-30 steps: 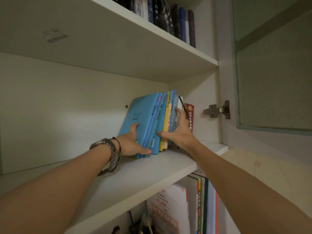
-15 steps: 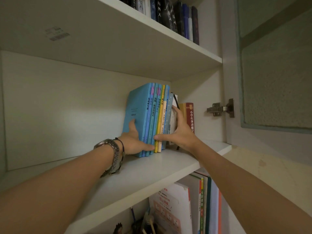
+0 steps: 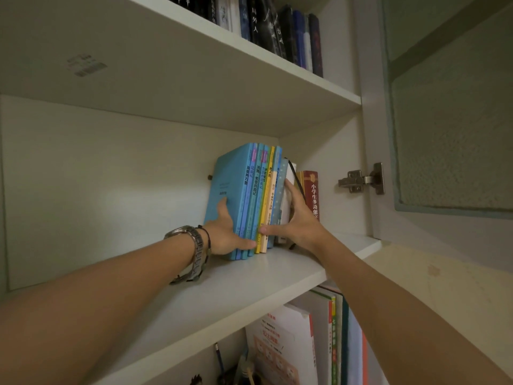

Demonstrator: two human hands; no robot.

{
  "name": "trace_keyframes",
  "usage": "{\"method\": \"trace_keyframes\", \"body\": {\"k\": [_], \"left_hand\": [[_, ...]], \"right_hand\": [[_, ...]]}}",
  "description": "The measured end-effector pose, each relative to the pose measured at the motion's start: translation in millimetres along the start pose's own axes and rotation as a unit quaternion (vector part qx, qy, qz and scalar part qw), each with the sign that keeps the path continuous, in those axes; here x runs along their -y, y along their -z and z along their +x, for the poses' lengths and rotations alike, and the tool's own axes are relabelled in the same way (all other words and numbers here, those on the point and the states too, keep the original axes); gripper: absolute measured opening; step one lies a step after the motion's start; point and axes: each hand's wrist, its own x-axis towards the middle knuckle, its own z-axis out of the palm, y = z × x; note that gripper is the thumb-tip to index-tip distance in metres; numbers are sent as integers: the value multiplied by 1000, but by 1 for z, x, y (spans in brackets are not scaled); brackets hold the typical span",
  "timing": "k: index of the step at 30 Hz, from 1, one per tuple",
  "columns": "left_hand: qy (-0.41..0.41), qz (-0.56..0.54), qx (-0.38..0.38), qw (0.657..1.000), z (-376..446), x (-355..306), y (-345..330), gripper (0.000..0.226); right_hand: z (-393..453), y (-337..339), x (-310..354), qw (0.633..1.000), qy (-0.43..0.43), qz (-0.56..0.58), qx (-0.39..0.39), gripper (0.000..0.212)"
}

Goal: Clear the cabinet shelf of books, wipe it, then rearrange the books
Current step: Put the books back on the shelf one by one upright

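Note:
A batch of several thin books (image 3: 241,190), mostly blue with one yellow spine, stands upright on the white middle shelf (image 3: 222,295). My left hand (image 3: 224,235) lies against the batch's left cover, thumb hooked across the bottom of the spines. My right hand (image 3: 301,219) presses the batch's right side, fingers along a white notebook with a black strap, thumb across the spines. The two hands clamp the batch between them. A red book (image 3: 311,191) stands just to the right, against the cabinet's side wall.
Dark books (image 3: 277,31) fill the shelf above. More books (image 3: 322,337) and pens stand on the shelf below. The open cabinet door (image 3: 449,120) with its metal hinge (image 3: 359,180) hangs at the right. Left of the batch the middle shelf is bare.
The batch leaned to the left a second ago; it now stands upright and squared, pushed closer to the red book. Both hands have stayed on it.

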Motion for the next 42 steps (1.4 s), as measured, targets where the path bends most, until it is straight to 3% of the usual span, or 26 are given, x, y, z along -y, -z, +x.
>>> {"method": "trace_keyframes", "body": {"k": [8,13,18,26,36,42], "left_hand": [[-35,2,-62,997,10,1,-17,109],[-56,-54,-32,996,11,7,-17,112],[-48,-116,-62,990,15,9,-27,121],[-18,-65,-95,993,16,4,-35,117],[-16,2,-122,992,11,4,-33,104],[-25,8,-117,993,9,3,-33,104]], "right_hand": [[2,5,-3,998,-26,-25,-41,103],[1,4,-2,998,-23,-30,-40,96],[1,2,1,998,-17,-49,-35,90],[3,0,1,987,-27,-133,-82,89],[-5,-2,11,984,9,-153,-93,82],[-2,-3,6,980,-12,-200,-21,87]]}}
